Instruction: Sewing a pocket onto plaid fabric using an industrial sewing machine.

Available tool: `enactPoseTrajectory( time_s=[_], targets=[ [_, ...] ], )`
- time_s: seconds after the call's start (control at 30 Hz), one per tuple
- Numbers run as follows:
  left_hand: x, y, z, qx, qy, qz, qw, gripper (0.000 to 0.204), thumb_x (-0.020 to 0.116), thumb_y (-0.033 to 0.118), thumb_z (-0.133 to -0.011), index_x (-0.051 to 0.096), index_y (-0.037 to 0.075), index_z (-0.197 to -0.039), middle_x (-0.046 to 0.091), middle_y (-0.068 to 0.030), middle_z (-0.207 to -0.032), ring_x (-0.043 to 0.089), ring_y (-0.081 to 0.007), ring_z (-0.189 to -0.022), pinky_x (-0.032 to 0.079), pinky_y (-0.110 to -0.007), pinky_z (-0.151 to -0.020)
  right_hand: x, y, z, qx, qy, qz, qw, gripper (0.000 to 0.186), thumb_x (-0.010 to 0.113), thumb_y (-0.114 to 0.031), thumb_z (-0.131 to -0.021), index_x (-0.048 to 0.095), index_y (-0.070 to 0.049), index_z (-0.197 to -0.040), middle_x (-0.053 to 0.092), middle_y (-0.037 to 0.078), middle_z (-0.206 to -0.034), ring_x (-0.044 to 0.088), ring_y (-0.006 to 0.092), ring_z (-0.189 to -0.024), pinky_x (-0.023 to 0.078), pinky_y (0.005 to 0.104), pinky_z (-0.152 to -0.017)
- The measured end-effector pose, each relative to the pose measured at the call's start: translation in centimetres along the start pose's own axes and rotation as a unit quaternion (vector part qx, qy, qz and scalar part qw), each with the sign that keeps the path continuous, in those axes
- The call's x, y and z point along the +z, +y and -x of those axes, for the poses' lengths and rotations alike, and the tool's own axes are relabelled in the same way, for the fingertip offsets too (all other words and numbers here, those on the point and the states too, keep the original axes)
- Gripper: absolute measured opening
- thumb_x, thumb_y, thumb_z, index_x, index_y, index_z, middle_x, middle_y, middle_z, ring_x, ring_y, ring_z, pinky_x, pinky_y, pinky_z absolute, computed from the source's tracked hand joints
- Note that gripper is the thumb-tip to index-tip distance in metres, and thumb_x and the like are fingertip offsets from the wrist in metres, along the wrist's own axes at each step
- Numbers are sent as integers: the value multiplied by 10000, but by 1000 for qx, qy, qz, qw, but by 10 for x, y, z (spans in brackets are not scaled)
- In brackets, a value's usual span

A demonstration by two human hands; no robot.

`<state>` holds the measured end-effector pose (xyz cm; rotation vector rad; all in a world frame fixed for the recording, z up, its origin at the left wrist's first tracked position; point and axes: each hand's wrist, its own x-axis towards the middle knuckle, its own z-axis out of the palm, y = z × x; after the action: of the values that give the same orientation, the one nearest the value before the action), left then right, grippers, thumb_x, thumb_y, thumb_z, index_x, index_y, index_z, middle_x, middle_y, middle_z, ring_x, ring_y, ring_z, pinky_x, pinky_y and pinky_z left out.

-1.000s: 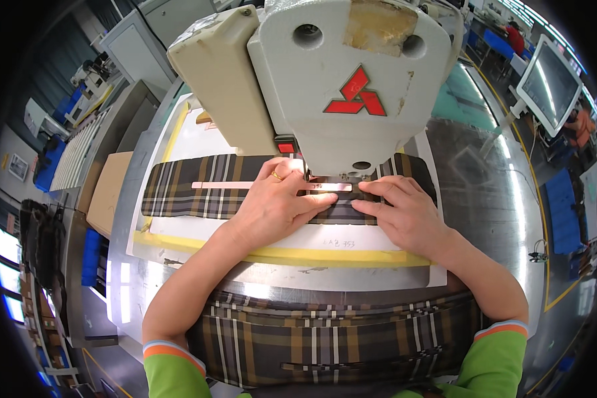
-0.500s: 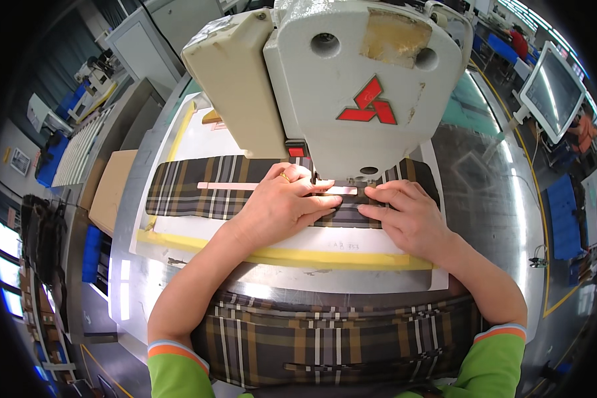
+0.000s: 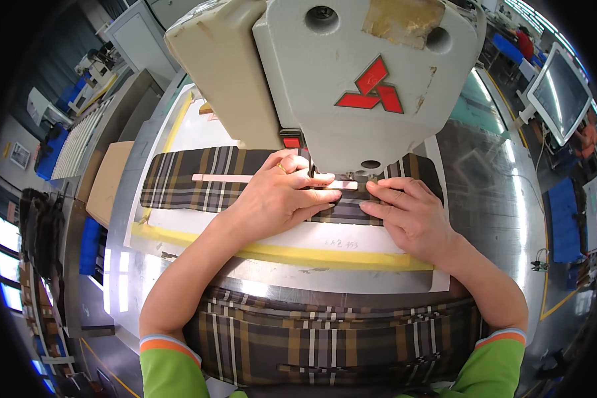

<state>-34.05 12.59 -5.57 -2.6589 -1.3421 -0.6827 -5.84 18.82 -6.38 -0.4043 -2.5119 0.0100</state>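
Observation:
Under the head of a sewing machine (image 3: 285, 86) lies a long plaid fabric piece (image 3: 179, 192) in brown, black and white. A narrow pale pink strip (image 3: 222, 178) runs lengthwise along it. My left hand (image 3: 268, 205), with a ring on one finger, rests across the middle of the strip, fingers stretched out beside the needle area. To the right of the strip's end, my right hand (image 3: 418, 219) presses on the plaid with its fingers extended flat. The needle tip is hard to make out behind my fingers.
A white sheet (image 3: 351, 240) edged with yellow tape (image 3: 325, 257) lies beneath the fabric on the metal table (image 3: 487, 199). More plaid fabric (image 3: 252, 335) sits close to my body. A cardboard box (image 3: 109, 179) stands at left, a screen (image 3: 562, 93) at right.
The whole view has shifted slightly, and the machine head appears a little larger. My hands keep about the same places on the fabric and strip.

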Motion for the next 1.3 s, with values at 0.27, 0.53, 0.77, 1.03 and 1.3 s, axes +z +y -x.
enactPoseTrajectory(
  time_s=[0.27,0.53,0.77,1.03,1.3],
  targets=[
    [2,1,2,10,19,-5,1000,255,784,264,-836,771,263,-1091,697,98,-1129,550,-188,-989,417,-436,-1079,0,-1,0,6,-6,-18,1000,375,675,24,-747,762,-105,-1088,703,82,-1219,623,254,-1135,523,377,-903],
    [-2,0,-1,12,-2,-1,1000,258,777,255,-849,771,283,-1105,700,90,-1120,553,-187,-986,421,-415,-1057,-4,0,2,0,-19,-3,1000,360,708,-26,-763,738,-120,-1109,689,47,-1223,594,226,-1178,518,381,-930],
    [0,-5,2,35,16,10,999,311,804,196,-804,777,238,-1111,711,90,-1183,456,-201,-831,432,-364,-897,-3,0,3,-1,-30,-1,1000,369,705,-38,-776,732,-127,-1132,684,51,-1250,584,225,-1202,515,386,-965],
    [-2,-6,1,26,8,11,1000,287,799,212,-811,769,247,-1094,688,75,-1104,570,-184,-1015,445,-418,-1033,-3,0,0,-9,-36,13,999,375,704,-39,-783,726,-133,-1145,682,48,-1253,582,221,-1197,516,377,-960],
    [3,-11,1,17,-9,7,1000,319,794,224,-822,771,256,-1139,663,59,-961,579,-194,-1004,485,-373,-918,-5,-2,2,3,-43,13,999,356,676,-22,-795,737,-107,-1135,672,76,-1268,592,266,-1180,506,401,-964]
  ],
)
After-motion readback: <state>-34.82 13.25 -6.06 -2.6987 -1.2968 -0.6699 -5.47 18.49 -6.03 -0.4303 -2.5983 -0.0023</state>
